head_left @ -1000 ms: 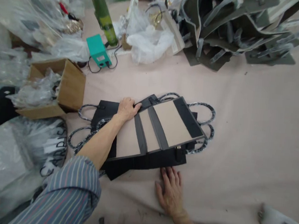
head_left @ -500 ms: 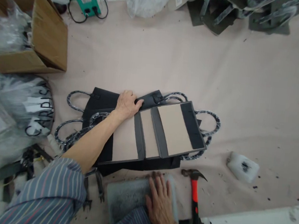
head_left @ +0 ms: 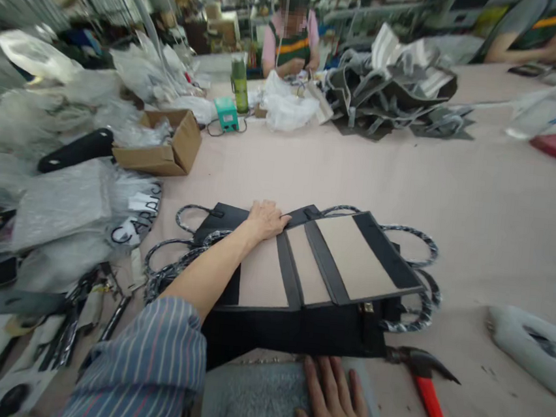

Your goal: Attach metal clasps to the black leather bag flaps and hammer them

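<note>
A stack of flat black and tan bag panels with black-and-white wrapped handles lies on the pink table. My left hand rests on the far edge of the top panel, fingers curled over its black strip. My right hand lies flat with fingers spread on a grey pad at the near edge, just in front of the stack.
A hammer with a red handle lies right of the pad, a grey-white block further right. A cardboard box, plastic bags and tools crowd the left. A person sits working at the far end beside a heap of grey bags.
The view has tilted up from the table to the room. My left hand stays on the panel edge. My right hand stays flat on the grey pad.
</note>
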Demonstrator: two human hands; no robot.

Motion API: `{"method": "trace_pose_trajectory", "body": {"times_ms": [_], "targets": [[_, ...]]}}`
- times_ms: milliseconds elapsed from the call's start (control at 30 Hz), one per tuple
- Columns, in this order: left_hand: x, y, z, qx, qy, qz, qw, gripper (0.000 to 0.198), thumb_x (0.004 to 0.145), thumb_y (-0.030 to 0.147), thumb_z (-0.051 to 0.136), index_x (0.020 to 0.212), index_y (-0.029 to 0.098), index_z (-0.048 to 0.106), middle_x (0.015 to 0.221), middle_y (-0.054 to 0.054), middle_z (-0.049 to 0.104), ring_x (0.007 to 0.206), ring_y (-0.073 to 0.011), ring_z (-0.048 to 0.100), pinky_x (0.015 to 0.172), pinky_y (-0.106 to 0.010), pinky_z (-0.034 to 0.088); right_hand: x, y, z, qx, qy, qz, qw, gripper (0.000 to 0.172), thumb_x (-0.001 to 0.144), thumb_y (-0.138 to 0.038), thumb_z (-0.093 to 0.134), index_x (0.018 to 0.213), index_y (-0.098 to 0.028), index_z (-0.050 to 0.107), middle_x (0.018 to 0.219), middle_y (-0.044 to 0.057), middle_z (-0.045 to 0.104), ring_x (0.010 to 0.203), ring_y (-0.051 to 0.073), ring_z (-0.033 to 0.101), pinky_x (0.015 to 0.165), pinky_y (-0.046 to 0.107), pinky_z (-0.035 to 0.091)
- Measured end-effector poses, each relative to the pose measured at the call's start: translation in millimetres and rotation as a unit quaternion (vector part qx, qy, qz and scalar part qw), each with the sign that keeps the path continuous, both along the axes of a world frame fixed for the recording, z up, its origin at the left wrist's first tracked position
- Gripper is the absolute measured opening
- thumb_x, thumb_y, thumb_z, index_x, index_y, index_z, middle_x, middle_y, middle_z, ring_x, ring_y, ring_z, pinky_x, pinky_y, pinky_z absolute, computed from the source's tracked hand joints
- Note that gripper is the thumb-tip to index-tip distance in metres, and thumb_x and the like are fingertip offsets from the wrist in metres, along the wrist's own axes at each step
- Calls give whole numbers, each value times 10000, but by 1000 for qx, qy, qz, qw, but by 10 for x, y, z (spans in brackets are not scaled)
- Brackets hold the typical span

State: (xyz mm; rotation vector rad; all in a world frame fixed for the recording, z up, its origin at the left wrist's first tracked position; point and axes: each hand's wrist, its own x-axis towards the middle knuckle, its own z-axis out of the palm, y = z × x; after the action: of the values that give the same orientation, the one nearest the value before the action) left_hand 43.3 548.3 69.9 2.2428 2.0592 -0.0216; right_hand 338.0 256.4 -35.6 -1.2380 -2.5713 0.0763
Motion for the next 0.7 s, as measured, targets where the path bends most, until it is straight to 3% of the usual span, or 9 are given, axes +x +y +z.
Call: {"method": "trace_pose_trajectory", "body": {"times_ms": [100, 167, 233, 267, 333, 400, 467, 567, 700], "targets": [[160, -404, 487, 59, 29, 58, 996, 317, 998, 348, 515, 1099, 101, 686, 1188, -212, 654, 1161, -336, 587, 1041, -544, 395, -66, 59, -25, 50, 32, -5, 998, 793, 909, -421, 507, 1622, -208, 234, 1574, 144, 439, 1446, 378, 387, 1166, 599, 211], [311, -895, 769, 88, 18, 79, 993, 314, 1002, 340, 497, 1118, 104, 669, 1158, -208, 668, 1116, -319, 623, 1006, -505, 450, -110, 87, -19, 77, 60, -5, 995, 708, 918, -399, 498, 1582, -198, 352, 1530, 167, 493, 1424, 389, 416, 1143, 613, 240], [477, -1537, 880, 134, 11, 38, 990, 313, 1006, 349, 475, 1134, 134, 663, 1230, -196, 657, 1179, -308, 609, 1069, -497, 438, -156, 110, -13, 85, 80, -7, 993, 606, 926, -392, 475, 1487, -167, 510, 1489, 189, 533, 1408, 409, 431, 1129, 631, 252], [558, -1896, 851, 150, 7, 8, 989, 311, 1009, 347, 461, 1151, 155, 661, 1297, -185, 639, 1235, -299, 586, 1126, -502, 405, -176, 117, -5, 80, 84, -8, 993, 574, 930, -391, 461, 1439, -147, 564, 1484, 197, 534, 1409, 416, 427, 1129, 635, 251], [705, -2637, 631, 174, -17, 9, 985, 333, 1016, 354, 425, 1197, 198, 656, 1400, -153, 600, 1342, -273, 528, 1213, -502, 335, -204, 117, 39, 57, 79, -13, 995, 558, 944, -390, 437, 1398, -111, 602, 1507, 210, 504, 1426, 423, 400, 1140, 636, 241], [822, -3329, 278, 175, -30, 36, 983, 379, 1013, 377, 419, 1287, 230, 635, 1483, -122, 553, 1445, -272, 437, 1251, -528, 292, -213, 98, 128, 24, 60, -17, 998, 574, 959, -386, 415, 1423, -88, 573, 1538, 217, 463, 1454, 422, 354, 1152, 629, 222], [905, -3879, -78, 141, -33, 51, 988, 456, 988, 420, 468, 1381, 227, 595, 1553, -121, 483, 1490, -303, 378, 1230, -560, 336, -215, 72, 255, -15, 36, -23, 999, 589, 973, -371, 396, 1467, -76, 521, 1563, 220, 427, 1484, 415, 298, 1167, 619, 194], [965, -4323, -407, 99, -45, 57, 992, 536, 962, 414, 521, 1467, 234, 536, 1574, -132, 452, 1475, -341, 401, 1194, -596, 381, -221, 37, 458, -70, 5, -29, 997, 607, 995, -369, 383, 1526, -81, 434, 1608, 214, 353, 1516, 396, 229, 1191, 596, 137], [958, -4365, -448, 94, -48, 62, 992, 539, 965, 343, 518, 1493, 237, 508, 1577, -127, 445, 1480, -339, 391, 1199, -598, 359, -200, -55, 635, -133, -19, -40, 990, 638, 1013, -387, 382, 1569, -76, 343, 1647, 217, 261, 1535, 389, 167, 1204, 587, 75]]}}
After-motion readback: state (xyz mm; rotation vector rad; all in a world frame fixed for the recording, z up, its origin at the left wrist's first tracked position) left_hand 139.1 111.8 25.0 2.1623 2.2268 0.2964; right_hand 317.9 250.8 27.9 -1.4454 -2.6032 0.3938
